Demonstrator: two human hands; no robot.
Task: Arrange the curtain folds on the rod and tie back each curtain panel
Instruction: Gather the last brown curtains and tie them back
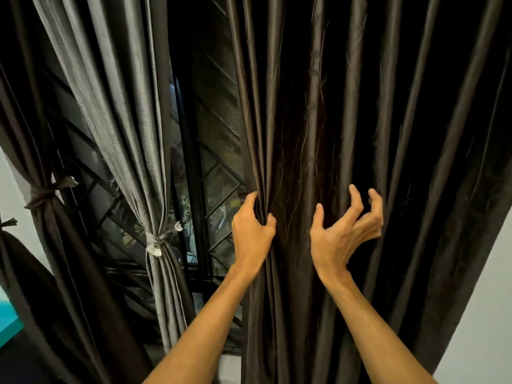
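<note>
A wide dark brown curtain panel (360,120) hangs loose on the right in long vertical folds. My left hand (250,231) grips its left edge, thumb and fingers curled round the gathered folds. My right hand (346,231) is held palm-up just in front of the same panel, its fingers spread and curled like a claw, with nothing in it. A silver-grey curtain panel (130,112) at centre left is gathered by a knotted grey tie (156,241). A dark panel (33,151) at far left is bound by a brown tie (41,194). The rod is out of view.
Between the grey and right panels a dark window (205,167) with a diagonal metal grille shows. White wall (482,314) lies at lower right and at the left edge. A teal surface (8,320) sits at lower left.
</note>
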